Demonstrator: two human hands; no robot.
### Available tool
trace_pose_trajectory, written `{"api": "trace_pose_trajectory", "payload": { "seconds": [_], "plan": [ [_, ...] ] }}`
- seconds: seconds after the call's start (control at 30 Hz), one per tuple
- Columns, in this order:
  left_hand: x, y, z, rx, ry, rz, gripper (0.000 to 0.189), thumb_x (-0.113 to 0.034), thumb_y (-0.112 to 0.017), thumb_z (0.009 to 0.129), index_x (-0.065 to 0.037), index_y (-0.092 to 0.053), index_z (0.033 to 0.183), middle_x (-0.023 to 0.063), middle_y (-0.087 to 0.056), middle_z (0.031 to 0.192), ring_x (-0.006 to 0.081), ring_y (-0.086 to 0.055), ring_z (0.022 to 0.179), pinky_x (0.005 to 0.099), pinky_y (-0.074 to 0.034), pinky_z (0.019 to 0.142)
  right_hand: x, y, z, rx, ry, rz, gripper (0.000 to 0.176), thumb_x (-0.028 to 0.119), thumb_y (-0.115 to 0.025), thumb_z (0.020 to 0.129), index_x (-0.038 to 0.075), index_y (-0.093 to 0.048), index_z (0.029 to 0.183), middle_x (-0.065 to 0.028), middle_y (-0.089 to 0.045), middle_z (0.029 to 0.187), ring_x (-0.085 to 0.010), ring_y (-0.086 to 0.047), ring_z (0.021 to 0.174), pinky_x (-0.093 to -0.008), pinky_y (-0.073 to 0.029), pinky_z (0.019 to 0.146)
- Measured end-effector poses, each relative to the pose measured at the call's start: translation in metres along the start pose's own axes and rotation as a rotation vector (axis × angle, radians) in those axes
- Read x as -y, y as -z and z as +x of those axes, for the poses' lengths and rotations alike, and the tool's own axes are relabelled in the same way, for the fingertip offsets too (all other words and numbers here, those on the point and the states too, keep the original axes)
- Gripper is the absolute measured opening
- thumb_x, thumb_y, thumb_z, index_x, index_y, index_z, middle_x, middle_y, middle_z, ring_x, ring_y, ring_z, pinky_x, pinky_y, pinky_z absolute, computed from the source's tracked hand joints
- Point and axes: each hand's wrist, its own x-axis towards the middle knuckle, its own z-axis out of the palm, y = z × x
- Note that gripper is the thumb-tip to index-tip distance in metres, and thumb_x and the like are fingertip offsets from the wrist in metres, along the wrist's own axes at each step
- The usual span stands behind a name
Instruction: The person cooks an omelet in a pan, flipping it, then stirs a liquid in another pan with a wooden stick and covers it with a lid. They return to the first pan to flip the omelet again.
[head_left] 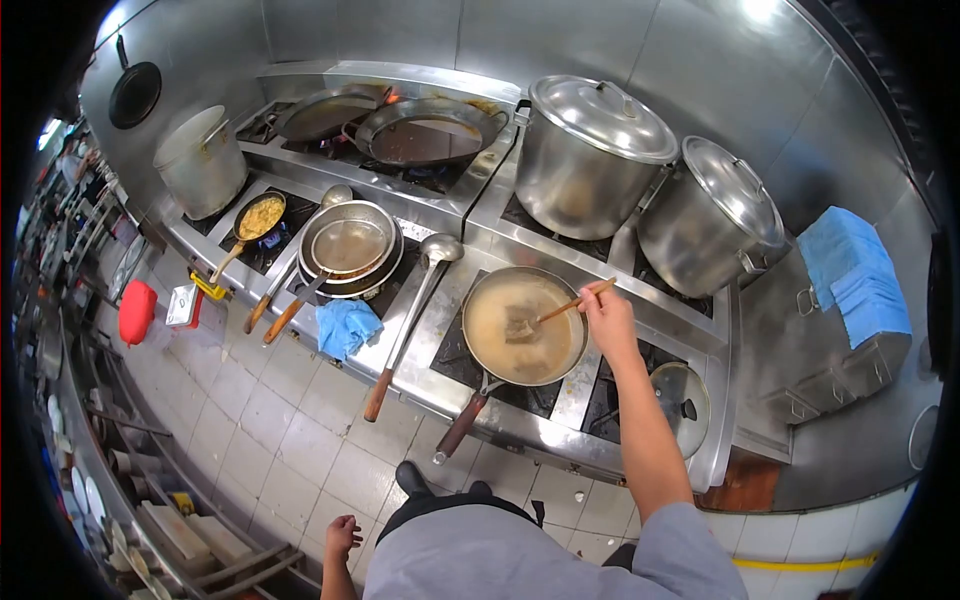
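Note:
My right hand [604, 314] is closed round the wooden handle of a spatula [560, 312]. The spatula's broad, flat head dips into the cloudy tan liquid [500, 302] in a wide pan [583, 350]. This pan sits on a front burner, its brown handle [462, 427] jutting over the stove edge. Low beside my body hangs my left hand [343, 537], its fingers loosely bent and a little apart, with nothing in it. Left of the pan, a long-handled ladle [410, 310] lies across the stove top.
Two lidded stockpots [590, 165] [705, 225] stand behind the pan. Two woks [425, 140] [325, 115] hold dark liquid. A small frying pan [240, 232] contains yellow food over a flame. Strainers [350, 215], a blue cloth [347, 328] and a glass lid [675, 400] lie about.

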Motion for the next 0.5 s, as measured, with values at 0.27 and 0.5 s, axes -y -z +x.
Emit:
{"api": "trace_pose_trajectory", "payload": {
  "seconds": [0.27, 0.5],
  "plan": [
    [0.025, 0.018, 0.002, -0.026, 0.093, -0.002, 0.027, -0.020, -0.047, 0.083, -0.002, -0.050, 0.103, 0.0125, -0.059, 0.077, 0.0208, -0.057, 0.049, 0.0288, -0.044, 0.039, -0.015, 0.010, -0.045, 0.182, 0.049, -0.036, 0.014, 0.020, -0.059, 0.076, 0.006, -0.061, 0.079, -0.0118, -0.058, 0.060, -0.0196, -0.055, 0.050, -0.0272, -0.042, 0.050],
    [0.033, 0.012, 0.000, -0.017, 0.111, 0.010, 0.029, -0.021, -0.048, 0.083, -0.002, -0.049, 0.105, 0.0131, -0.059, 0.078, 0.0216, -0.057, 0.049, 0.0292, -0.045, 0.040, -0.037, -0.014, -0.095, 0.208, 0.174, 0.046, 0.013, 0.013, -0.059, 0.075, 0.008, -0.063, 0.086, -0.0121, -0.059, 0.073, -0.0231, -0.057, 0.061, -0.0301, -0.045, 0.056]
  ]
}}
